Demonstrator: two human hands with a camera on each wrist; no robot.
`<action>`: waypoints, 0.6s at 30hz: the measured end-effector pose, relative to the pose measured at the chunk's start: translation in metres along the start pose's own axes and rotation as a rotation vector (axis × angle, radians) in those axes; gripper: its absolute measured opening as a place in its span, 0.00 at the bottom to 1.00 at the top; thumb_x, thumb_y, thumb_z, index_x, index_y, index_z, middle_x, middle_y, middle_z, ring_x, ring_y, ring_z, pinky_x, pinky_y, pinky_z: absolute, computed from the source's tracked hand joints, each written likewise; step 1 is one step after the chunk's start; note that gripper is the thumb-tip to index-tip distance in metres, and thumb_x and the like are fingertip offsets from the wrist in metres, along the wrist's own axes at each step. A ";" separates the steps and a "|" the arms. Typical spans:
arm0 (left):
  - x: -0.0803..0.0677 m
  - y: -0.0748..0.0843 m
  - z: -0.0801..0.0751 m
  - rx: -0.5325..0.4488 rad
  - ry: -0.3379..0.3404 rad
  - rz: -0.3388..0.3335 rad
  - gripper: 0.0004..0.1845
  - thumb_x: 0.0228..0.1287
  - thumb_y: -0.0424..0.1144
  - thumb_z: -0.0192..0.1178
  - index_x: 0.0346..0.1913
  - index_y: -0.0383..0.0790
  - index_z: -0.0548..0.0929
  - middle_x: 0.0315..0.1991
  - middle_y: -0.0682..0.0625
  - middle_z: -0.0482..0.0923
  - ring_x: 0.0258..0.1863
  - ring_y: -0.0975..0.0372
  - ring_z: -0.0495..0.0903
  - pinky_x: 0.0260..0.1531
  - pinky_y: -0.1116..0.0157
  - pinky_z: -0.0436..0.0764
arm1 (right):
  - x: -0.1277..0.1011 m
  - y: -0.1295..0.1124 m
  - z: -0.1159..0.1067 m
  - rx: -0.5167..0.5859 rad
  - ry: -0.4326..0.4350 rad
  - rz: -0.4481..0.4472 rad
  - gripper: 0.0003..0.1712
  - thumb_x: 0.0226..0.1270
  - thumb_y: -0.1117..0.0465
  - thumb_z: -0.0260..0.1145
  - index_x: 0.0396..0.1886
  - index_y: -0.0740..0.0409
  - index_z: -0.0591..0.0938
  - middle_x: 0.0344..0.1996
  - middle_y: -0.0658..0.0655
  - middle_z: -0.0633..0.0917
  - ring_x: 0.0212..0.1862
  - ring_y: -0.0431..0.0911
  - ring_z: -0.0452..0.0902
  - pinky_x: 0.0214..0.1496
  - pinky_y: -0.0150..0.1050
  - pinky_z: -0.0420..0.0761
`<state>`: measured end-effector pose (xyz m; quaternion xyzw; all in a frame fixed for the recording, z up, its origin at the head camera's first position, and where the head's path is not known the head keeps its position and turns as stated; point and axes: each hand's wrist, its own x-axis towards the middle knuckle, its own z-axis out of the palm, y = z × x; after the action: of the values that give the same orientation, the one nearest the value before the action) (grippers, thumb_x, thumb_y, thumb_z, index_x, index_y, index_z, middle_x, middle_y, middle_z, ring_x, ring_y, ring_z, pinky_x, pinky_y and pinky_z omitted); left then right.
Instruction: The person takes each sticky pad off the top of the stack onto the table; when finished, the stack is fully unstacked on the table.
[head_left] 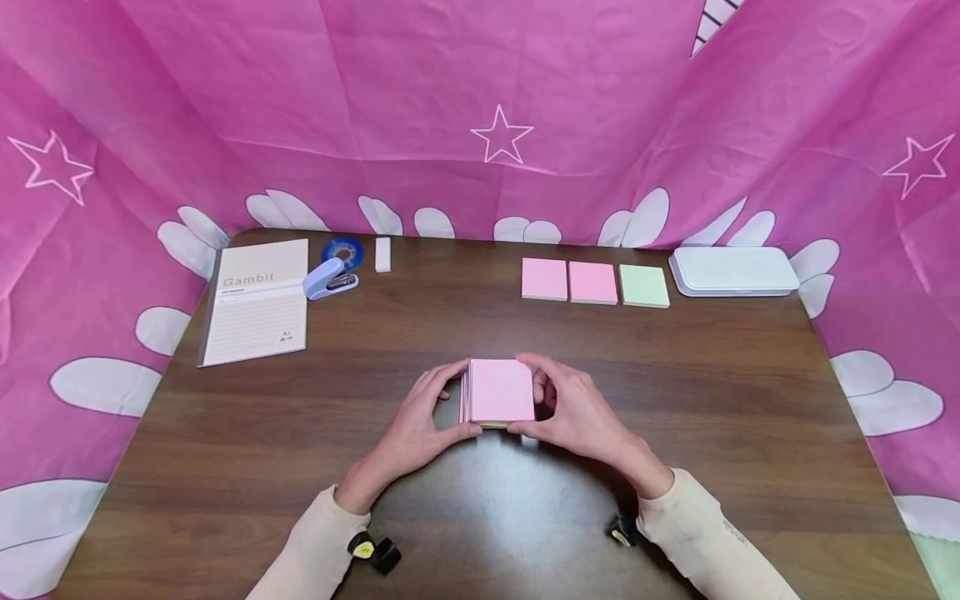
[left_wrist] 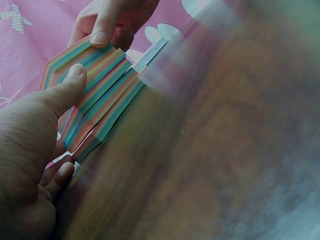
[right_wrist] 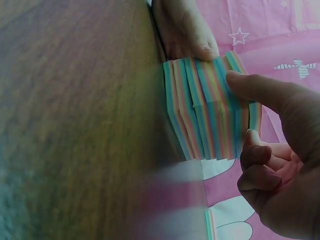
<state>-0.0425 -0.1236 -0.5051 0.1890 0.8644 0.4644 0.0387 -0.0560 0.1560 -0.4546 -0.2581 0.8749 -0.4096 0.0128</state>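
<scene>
A thick stack of sticky notes (head_left: 501,390) with a pink top sheet stands on the dark wooden table (head_left: 225,467) near its middle. Its sides show rainbow-coloured layers (left_wrist: 95,95) (right_wrist: 210,110), slightly shifted against each other. My left hand (head_left: 420,425) holds the stack's left side, thumb (left_wrist: 62,92) on the near edge. My right hand (head_left: 573,408) holds the right side, thumb (right_wrist: 255,87) pressed on the layered edge, other fingers curled.
At the back lie two pink pads (head_left: 568,280) and a green pad (head_left: 644,286), with a white case (head_left: 733,270) to their right. At back left are a notepad (head_left: 257,302), a stapler (head_left: 330,280), a tape roll (head_left: 342,252) and an eraser (head_left: 382,254). Pink cloth surrounds the table.
</scene>
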 end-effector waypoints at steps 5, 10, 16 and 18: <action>0.000 -0.001 0.000 0.004 0.007 0.015 0.51 0.61 0.45 0.86 0.84 0.47 0.70 0.77 0.50 0.75 0.73 0.55 0.74 0.66 0.50 0.81 | 0.001 -0.001 -0.002 0.027 0.009 0.008 0.47 0.45 0.60 0.95 0.67 0.59 0.82 0.30 0.46 0.77 0.31 0.38 0.71 0.34 0.33 0.73; 0.000 -0.002 0.000 0.003 0.012 0.020 0.51 0.62 0.46 0.85 0.84 0.47 0.70 0.77 0.50 0.75 0.72 0.55 0.74 0.65 0.51 0.81 | 0.001 0.000 -0.009 0.061 0.026 0.002 0.47 0.43 0.62 0.95 0.65 0.58 0.83 0.29 0.46 0.76 0.31 0.38 0.71 0.34 0.33 0.73; -0.001 -0.001 0.000 0.002 0.008 0.006 0.50 0.63 0.49 0.84 0.85 0.49 0.70 0.78 0.51 0.74 0.72 0.56 0.74 0.66 0.52 0.80 | 0.005 0.009 -0.029 0.107 0.092 0.026 0.48 0.43 0.65 0.94 0.66 0.59 0.82 0.30 0.49 0.77 0.31 0.41 0.73 0.34 0.32 0.74; -0.001 -0.001 -0.001 -0.003 0.004 -0.003 0.50 0.63 0.49 0.84 0.85 0.49 0.70 0.78 0.51 0.74 0.72 0.56 0.74 0.66 0.51 0.80 | 0.007 0.014 -0.037 0.119 0.122 0.048 0.48 0.43 0.66 0.94 0.67 0.59 0.82 0.31 0.50 0.77 0.31 0.42 0.73 0.34 0.32 0.73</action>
<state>-0.0423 -0.1250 -0.5058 0.1869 0.8640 0.4660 0.0376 -0.0765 0.1867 -0.4387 -0.2104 0.8540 -0.4756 -0.0156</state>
